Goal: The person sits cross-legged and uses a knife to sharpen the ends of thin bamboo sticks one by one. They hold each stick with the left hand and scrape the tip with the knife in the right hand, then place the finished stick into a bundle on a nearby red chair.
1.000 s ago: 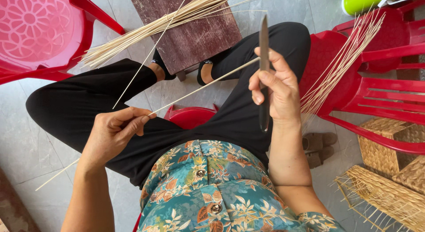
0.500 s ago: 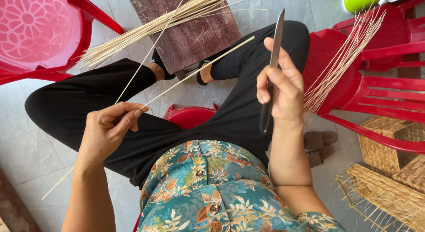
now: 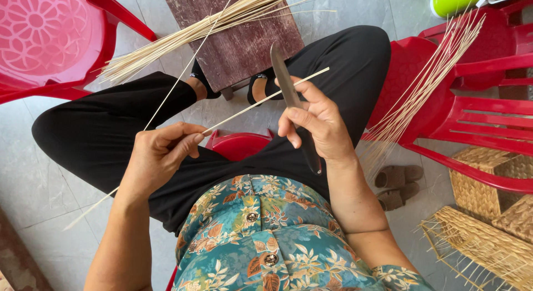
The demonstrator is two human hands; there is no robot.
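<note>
Seated person working a thin bamboo strip with a knife.

The left hand (image 3: 158,157) pinches the bamboo strip (image 3: 261,100), which slants up across the lap to the right hand (image 3: 316,124), closed around a long dark knife (image 3: 294,110) touching the strip.

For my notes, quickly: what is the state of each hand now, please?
Left hand: closed, pinching a thin bamboo strip.
Right hand: closed around a long knife.
</note>
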